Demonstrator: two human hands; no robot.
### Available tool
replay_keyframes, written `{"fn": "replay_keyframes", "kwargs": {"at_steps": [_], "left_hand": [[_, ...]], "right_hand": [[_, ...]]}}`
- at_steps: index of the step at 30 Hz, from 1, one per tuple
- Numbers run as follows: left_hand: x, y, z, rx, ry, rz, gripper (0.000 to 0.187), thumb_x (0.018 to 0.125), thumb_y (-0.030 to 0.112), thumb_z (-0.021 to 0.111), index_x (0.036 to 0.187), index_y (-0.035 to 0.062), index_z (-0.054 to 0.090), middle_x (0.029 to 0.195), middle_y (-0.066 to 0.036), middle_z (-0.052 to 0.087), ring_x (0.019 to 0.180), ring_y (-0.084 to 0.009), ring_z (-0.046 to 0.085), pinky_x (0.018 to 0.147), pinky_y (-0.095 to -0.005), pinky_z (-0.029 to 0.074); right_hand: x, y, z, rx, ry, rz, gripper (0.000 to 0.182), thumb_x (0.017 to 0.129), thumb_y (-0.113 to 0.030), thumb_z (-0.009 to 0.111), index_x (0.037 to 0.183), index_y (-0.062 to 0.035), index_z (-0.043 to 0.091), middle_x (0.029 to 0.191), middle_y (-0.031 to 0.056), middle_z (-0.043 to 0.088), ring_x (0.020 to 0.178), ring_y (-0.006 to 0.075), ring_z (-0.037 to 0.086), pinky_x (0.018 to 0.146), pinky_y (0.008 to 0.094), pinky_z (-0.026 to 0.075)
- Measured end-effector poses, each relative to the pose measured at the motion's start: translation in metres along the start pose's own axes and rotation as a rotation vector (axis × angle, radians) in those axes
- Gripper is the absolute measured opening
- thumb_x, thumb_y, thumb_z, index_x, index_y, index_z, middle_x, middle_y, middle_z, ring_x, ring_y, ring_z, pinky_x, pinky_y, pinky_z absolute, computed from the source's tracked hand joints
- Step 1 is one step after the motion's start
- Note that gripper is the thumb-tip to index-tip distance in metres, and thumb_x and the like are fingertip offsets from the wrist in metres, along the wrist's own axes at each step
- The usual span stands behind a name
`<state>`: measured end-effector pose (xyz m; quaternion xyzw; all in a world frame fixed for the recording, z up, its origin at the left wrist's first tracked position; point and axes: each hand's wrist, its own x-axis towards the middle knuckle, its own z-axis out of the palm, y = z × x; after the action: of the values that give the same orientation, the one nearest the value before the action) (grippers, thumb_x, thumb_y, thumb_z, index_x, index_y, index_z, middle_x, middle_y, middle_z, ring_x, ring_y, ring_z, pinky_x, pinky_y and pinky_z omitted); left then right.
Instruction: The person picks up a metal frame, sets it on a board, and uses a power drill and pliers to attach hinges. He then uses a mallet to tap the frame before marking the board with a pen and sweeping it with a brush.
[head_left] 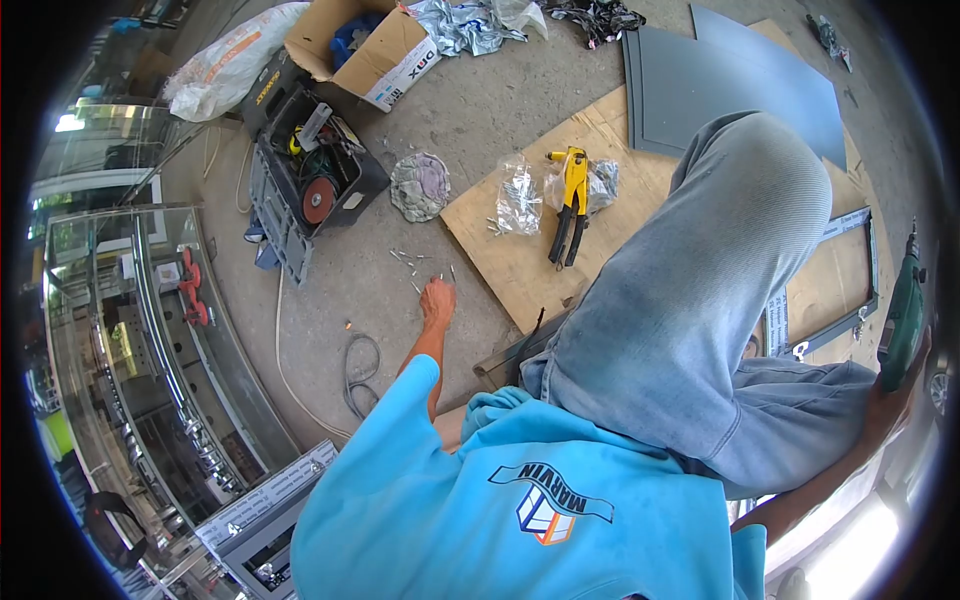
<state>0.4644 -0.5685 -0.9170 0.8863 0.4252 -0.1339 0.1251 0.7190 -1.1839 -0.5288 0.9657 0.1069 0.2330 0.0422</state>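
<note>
My left hand [437, 303] reaches down to the concrete floor, its fingers drawn together. Around the fingertips lie several small silver rivets [408, 262]; whatever may be pinched is too small to make out. Out at the far right, my right hand [908, 372] grips a green power drill [903, 310] beside my bent leg. The drill's bit points up, away from me. On the plywood sheet [490, 225] rest a yellow hand riveter [574, 195] with black handles and a clear plastic bag of rivets [519, 198].
A crumpled cloth [420, 187] and an open tool case [345, 190] are ahead on the left, with a cardboard box [365, 60] behind. Grey panels [720, 90] lie on the plywood. A dark frame [872, 262] is near the drill. A cable [358, 375] coils by my left arm; glass shelving [150, 330] stands left.
</note>
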Motion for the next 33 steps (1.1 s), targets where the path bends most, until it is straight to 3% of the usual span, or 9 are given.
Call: {"fn": "replay_keyframes", "kwargs": {"at_steps": [6, 15, 17, 21, 23, 26, 33], "left_hand": [[-0.009, 0.005, -0.003, 0.003, -0.034, -0.066, 0.030, 0.080, 0.020, 0.049, 0.093, -0.0064, 0.056, 0.082, -0.027, 0.062, 0.078, -0.0404, 0.063, 0.072, -0.0478, 0.050], [-0.011, 0.005, 0.008, 0.059, 0.085, -0.105, 0.019, 0.079, 0.012, 0.052, 0.090, -0.0023, 0.058, 0.081, -0.024, 0.063, 0.076, -0.0385, 0.064, 0.069, -0.0435, 0.052], [0.001, 0.005, -0.006, 0.116, -0.110, -0.001, 0.019, 0.077, 0.010, 0.051, 0.086, -0.0034, 0.062, 0.083, -0.025, 0.063, 0.080, -0.0394, 0.063, 0.072, -0.0439, 0.051], [0.022, -0.001, -0.013, 0.127, -0.133, 0.119, 0.022, 0.074, 0.010, 0.050, 0.074, -0.0056, 0.065, 0.078, -0.027, 0.063, 0.077, -0.0401, 0.064, 0.070, -0.0439, 0.051], [0.025, 0.002, -0.015, 0.022, -0.252, -0.040, 0.024, 0.074, 0.012, 0.049, 0.077, -0.0056, 0.065, 0.077, -0.027, 0.063, 0.074, -0.0407, 0.064, 0.070, -0.0438, 0.051], [0.022, 0.002, -0.002, -0.062, -0.169, -0.150, 0.026, 0.076, 0.014, 0.050, 0.083, -0.0049, 0.065, 0.087, -0.029, 0.062, 0.085, -0.0430, 0.061, 0.075, -0.0461, 0.050], [0.003, 0.007, -0.010, -0.043, -0.065, -0.151, 0.030, 0.078, 0.021, 0.051, 0.085, -0.0048, 0.065, 0.086, -0.028, 0.062, 0.084, -0.0436, 0.061, 0.075, -0.0472, 0.049]], "right_hand": [[0.000, -0.002, 0.001, -0.012, 0.016, -0.017, 0.079, 0.072, 0.001, 0.050, 0.141, -0.0263, 0.024, 0.135, 0.0049, 0.044, 0.106, 0.0318, 0.056, 0.081, 0.0391, 0.047], [0.006, -0.017, -0.004, 0.033, 0.007, -0.015, 0.080, 0.071, 0.003, 0.049, 0.141, -0.0244, 0.023, 0.135, 0.0082, 0.043, 0.111, 0.0336, 0.052, 0.083, 0.0395, 0.046], [0.007, -0.018, -0.005, 0.035, 0.018, -0.014, 0.081, 0.070, 0.003, 0.049, 0.142, -0.0239, 0.023, 0.136, 0.0082, 0.043, 0.111, 0.0339, 0.052, 0.084, 0.0394, 0.046], [0.001, -0.005, 0.001, 0.010, 0.008, 0.010, 0.081, 0.070, 0.003, 0.050, 0.141, -0.0235, 0.023, 0.134, 0.0084, 0.044, 0.112, 0.0342, 0.052, 0.084, 0.0394, 0.046], [-0.004, 0.006, 0.002, 0.005, 0.005, 0.005, 0.080, 0.070, 0.003, 0.050, 0.141, -0.0236, 0.024, 0.134, 0.0086, 0.045, 0.112, 0.0343, 0.052, 0.084, 0.0395, 0.046], [-0.001, -0.006, -0.003, 0.040, -0.010, 0.023, 0.081, 0.070, 0.002, 0.051, 0.141, -0.0244, 0.024, 0.133, 0.0098, 0.045, 0.112, 0.0347, 0.051, 0.084, 0.0403, 0.045], [-0.005, 0.007, -0.001, 0.012, -0.023, 0.066, 0.074, 0.072, 0.000, 0.050, 0.140, -0.0207, 0.027, 0.135, 0.0069, 0.045, 0.111, 0.0328, 0.053, 0.084, 0.0369, 0.048]]}}
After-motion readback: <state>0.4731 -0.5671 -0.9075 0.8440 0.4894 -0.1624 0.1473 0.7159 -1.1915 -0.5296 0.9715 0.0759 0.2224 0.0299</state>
